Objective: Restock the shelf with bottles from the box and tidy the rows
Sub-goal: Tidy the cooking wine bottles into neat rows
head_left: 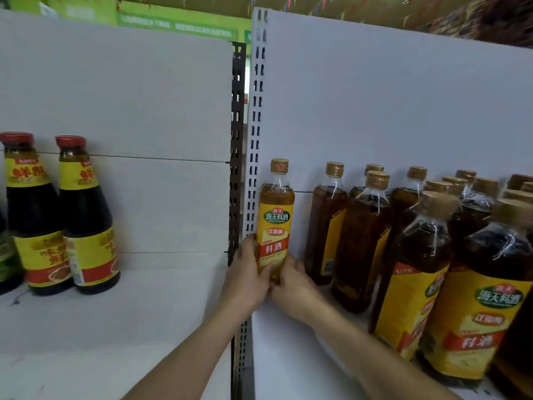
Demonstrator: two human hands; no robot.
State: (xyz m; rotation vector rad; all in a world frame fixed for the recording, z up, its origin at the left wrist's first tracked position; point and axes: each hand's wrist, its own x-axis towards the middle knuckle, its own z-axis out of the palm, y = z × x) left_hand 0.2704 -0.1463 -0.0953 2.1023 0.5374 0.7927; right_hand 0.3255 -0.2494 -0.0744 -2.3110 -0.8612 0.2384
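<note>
A cooking wine bottle [275, 223] with a yellow label and gold cap stands upright at the back left corner of the right-hand white shelf [291, 353], its label facing me. My left hand [248, 275] grips its lower left side, and my right hand [294, 287] grips its lower right side. Both hands cover the bottle's base. To the right stand several rows of the same cooking wine bottles [363, 241], some turned sideways. The box is out of sight.
Two dark sauce bottles [86, 217] with red caps stand on the left shelf [115, 327]. A slotted upright post [253, 140] divides the two shelf bays. White back panels close the rear.
</note>
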